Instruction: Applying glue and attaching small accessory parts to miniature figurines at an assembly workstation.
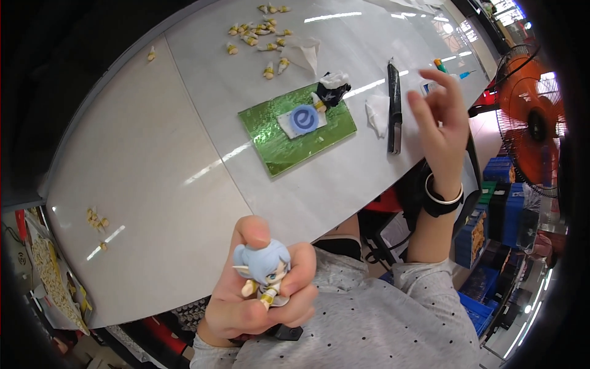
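Close to my body, my left hand (pixel 236 307) is wrapped round a small figurine (pixel 263 263) with pale blue hair and a pointed ear, its clothes white with gold trim. One fingertip rests on top of its head. My right hand (pixel 445 120) is raised near the table's right edge, fingers loosely curled and apart, with nothing seen between them. Beside it lies a long black tool (pixel 394 111) with a thin tip. A white bottle (pixel 425 88) is partly hidden behind that hand. A blue disc with a dark swirl (pixel 304 119) sits on a green board (pixel 264 150).
On the board's far edge are a black pouch-like piece (pixel 334 92) and a small cream part (pixel 318 103). White tissues (pixel 377 114) lie nearby. Several small cream-and-gold parts (pixel 251 38) are scattered at the back, others (pixel 96 219) at left. An orange fan (pixel 531 123) stands right.
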`<state>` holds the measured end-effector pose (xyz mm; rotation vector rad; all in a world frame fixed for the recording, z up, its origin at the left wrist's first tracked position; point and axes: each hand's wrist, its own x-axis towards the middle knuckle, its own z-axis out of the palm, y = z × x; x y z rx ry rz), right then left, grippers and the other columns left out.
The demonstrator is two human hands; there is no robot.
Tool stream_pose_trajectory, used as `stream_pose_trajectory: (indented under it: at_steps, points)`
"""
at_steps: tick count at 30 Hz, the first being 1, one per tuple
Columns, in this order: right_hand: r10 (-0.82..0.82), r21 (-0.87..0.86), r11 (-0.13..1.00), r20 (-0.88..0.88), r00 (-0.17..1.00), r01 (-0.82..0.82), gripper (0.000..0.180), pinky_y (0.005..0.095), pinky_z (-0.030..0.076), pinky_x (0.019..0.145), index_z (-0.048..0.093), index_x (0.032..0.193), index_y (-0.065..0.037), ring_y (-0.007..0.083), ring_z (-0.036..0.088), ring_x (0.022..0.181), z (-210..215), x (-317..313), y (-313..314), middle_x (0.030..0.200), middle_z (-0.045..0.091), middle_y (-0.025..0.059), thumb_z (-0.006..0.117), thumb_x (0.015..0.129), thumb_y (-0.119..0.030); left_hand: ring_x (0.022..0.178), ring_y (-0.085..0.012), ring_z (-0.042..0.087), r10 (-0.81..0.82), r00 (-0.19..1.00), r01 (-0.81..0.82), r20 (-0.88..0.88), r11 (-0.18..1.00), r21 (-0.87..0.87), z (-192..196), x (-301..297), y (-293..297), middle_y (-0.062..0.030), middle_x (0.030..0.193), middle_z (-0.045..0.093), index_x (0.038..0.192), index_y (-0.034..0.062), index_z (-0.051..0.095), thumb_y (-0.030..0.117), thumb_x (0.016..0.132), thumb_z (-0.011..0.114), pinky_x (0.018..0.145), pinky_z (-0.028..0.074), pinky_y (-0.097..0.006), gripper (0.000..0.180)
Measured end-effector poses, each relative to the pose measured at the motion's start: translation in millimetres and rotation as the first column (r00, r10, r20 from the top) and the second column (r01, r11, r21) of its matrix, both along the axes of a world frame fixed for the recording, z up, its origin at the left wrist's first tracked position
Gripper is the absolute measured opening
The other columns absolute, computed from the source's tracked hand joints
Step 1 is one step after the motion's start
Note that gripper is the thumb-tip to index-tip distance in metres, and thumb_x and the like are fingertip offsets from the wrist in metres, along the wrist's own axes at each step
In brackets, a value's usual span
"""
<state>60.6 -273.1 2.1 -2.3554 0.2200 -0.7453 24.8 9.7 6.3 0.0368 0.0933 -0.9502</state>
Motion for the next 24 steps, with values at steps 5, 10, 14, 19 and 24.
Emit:
stream_pose_trajectory:
  at_steps: [5,10,14,19,24]
  points:
    - [0.066,-0.079,0.993,-0.263,0.963,-0.089,0.029,0.0236,0.028,0.045,0.057,0.106,-0.006,0.0082,0.033,0.045,-2,8,3,0.049,0.032,0.0006,0.058,0.077,-0.014,0.053,-0.0082,0.034,-0.024,1.0,0.023,-0.014,0.998,-0.054,0,-2,-4,-0.0086,0.086,0.035,0.112,0.029,0.03,0.009,0.075,0.062,0.049,0.026,-0.023,0.052]
    - [0.22,0.212,0.955,-0.048,0.974,-0.205,0.022,0.0177,0.027,0.047,0.063,0.096,-0.004,0.0013,0.033,0.049,-9,10,-8,0.053,0.04,-0.0053,0.053,0.077,0.0,0.053,-0.0081,0.034,-0.051,0.999,0.049,-0.014,0.994,-0.093,-1,-4,-7,-0.0082,0.087,0.036,0.114,0.0277,0.029,0.009,0.076,0.061,0.05,0.026,-0.023,0.053]
    - [0.134,0.122,0.986,-0.165,0.977,-0.114,0.021,0.0193,0.028,0.047,0.063,0.096,-0.004,0.0027,0.035,0.049,-5,12,6,0.052,0.039,-0.0038,0.053,0.078,-0.004,0.053,-0.008,0.034,-0.041,0.999,0.041,-0.002,0.994,-0.098,-2,-5,-6,-0.008,0.087,0.037,0.114,0.0274,0.03,0.008,0.076,0.062,0.049,0.026,-0.023,0.054]
    - [-0.003,-0.055,0.998,-0.228,0.974,-0.01,0.022,0.0206,0.023,0.048,0.062,0.101,-0.004,0.0037,0.031,0.053,-6,8,10,0.057,0.032,-0.0065,0.052,0.081,-0.008,0.053,-0.0083,0.034,-0.026,1.0,0.025,-0.011,0.996,-0.081,1,-7,-4,-0.008,0.087,0.037,0.115,0.0273,0.03,0.008,0.075,0.063,0.049,0.026,-0.023,0.055]
    - [0.182,0.084,0.982,-0.225,0.957,-0.167,0.023,0.0196,0.026,0.048,0.062,0.095,0.0,0.0042,0.035,0.051,-7,8,-9,0.056,0.041,-0.0043,0.048,0.078,-0.003,0.053,-0.0086,0.035,-0.01,0.999,0.011,0.036,0.999,-0.038,1,-8,-3,-0.0083,0.087,0.037,0.113,0.0257,0.031,0.008,0.075,0.064,0.049,0.027,-0.023,0.053]
